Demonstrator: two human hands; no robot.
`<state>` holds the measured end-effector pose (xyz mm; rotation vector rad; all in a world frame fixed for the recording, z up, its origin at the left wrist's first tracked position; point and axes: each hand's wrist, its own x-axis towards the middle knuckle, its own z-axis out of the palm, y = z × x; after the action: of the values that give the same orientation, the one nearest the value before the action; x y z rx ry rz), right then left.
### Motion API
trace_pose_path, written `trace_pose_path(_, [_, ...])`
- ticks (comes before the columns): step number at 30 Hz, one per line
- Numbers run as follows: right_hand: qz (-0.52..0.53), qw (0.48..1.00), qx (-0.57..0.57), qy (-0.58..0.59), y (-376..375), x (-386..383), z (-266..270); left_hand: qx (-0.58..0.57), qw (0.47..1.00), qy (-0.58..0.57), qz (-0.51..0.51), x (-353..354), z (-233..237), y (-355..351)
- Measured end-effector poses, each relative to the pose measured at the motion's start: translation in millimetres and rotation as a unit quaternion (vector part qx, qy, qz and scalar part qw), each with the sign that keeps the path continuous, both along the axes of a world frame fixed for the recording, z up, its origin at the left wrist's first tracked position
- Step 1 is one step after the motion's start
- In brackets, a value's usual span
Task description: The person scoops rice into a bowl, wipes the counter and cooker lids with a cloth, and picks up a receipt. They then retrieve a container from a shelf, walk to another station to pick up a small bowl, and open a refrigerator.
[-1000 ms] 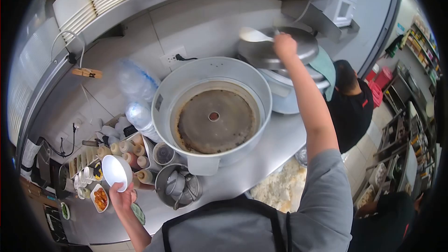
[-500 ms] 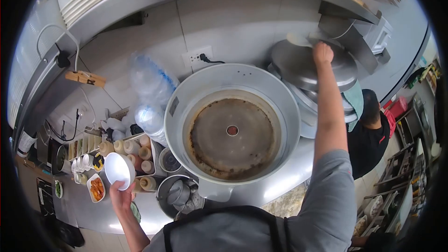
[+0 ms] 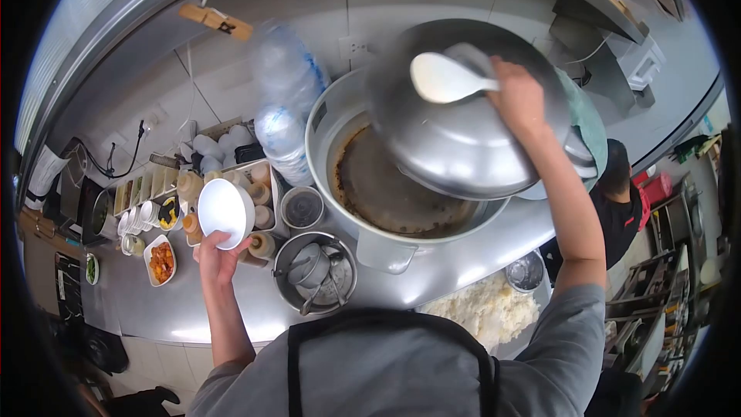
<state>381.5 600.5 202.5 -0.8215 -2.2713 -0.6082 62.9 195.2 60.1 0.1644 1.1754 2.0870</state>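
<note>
My left hand is closed on the near rim of a white bowl, held tilted above the counter; nothing shows inside it. My right hand grips a white rice paddle and, with it, the top of a large domed metal lid. The lid's handle is mostly hidden under the hand and paddle. Beneath the lid stands a wide round cooker, whose right and far parts are covered. Brown residue rings the cooker's metal bottom.
A metal pot of ladles sits left of the cooker, near sauce bottles and a dish of orange-red food. White rice lies at the near right with a metal bowl. Another person is at the right.
My right hand has brought the lid and paddle leftward, from the stack at the right to partly over the cooker. The left hand still holds the white bowl. The camera view has shifted.
</note>
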Motion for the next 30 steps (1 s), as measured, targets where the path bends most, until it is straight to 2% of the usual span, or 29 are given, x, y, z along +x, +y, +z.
trace_pose_path(5, [0.084,0.995,-0.046,-0.025,-33.5,-33.5,-37.4,0.016,1.000,0.020,-0.010,0.3,5.8,-17.4])
trace_pose_path(7, [0.057,0.986,-0.146,-0.047,-42.0,-41.6,-47.9,0.026,1.000,0.004,-0.003,-4.5,-2.0,-27.3])
trace_pose_path(11, [0.082,0.980,-0.177,-0.037,-34.6,-50.2,-95.3,0.017,1.000,0.026,-0.007,-4.2,-14.2,-40.4])
trace_pose_path(13, [0.103,0.970,-0.218,-0.027,-49.9,-51.8,-99.5,0.005,0.999,0.033,-0.005,-4.0,-17.9,-42.8])
trace_pose_path(18, [0.143,0.965,-0.216,-0.020,-37.0,-49.7,-134.0,0.002,0.999,0.033,0.010,1.0,-20.1,-35.4])
trace_pose_path(23, [0.125,0.947,-0.290,-0.055,-33.2,-49.2,-139.6,0.003,0.999,0.014,0.032,8.1,-15.9,-25.1])
trace_pose_path(25, [0.067,0.914,-0.372,-0.148,-33.3,-49.6,-137.1,-0.004,0.999,0.021,0.034,12.3,-11.9,-19.0])
trace_pose_path(27, [0.054,0.913,-0.371,-0.164,-33.1,-46.0,-133.8,-0.009,0.999,0.026,0.038,15.0,-11.1,-13.6])
trace_pose_path(30, [0.108,0.950,-0.252,-0.148,-19.3,-38.7,-120.2,-0.020,0.999,0.026,0.032,12.8,-10.5,-7.4])
